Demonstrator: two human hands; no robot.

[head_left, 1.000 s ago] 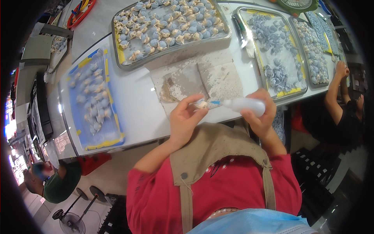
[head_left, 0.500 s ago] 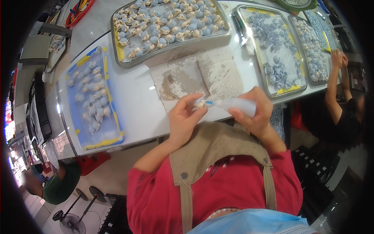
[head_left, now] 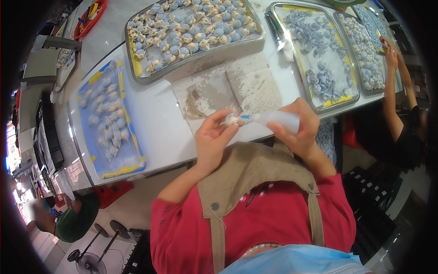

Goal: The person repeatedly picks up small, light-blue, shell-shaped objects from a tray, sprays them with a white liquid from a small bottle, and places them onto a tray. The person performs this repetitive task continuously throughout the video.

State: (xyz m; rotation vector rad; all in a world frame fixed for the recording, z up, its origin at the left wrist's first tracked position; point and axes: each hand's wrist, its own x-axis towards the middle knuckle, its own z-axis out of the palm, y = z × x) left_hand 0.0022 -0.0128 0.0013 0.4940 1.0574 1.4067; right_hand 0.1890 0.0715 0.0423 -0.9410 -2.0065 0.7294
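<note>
My left hand (head_left: 211,140) pinches a small cream-and-blue figurine (head_left: 232,119) between thumb and fingertips. In my right hand (head_left: 305,125) lies a translucent white squeeze bottle (head_left: 280,120), held sideways. Its narrow tip, blue near the end, points left at the figurine and is at or very near it; whether they touch I cannot tell. Both hands are over the table's near edge, in front of a stained cardboard sheet (head_left: 258,86).
A metal tray (head_left: 153,76) of similar pieces stands behind the cardboard. A blue tray (head_left: 137,150) with more is at left. At right are a tray (head_left: 331,106) of grey-blue petal-like parts and another filled tray (head_left: 373,86), near a co-worker's hands (head_left: 389,52).
The figurine has turned a little in my left hand, with the bottle's tip still at it. The co-worker's hands at right have shifted upward. The whole view has moved slightly.
</note>
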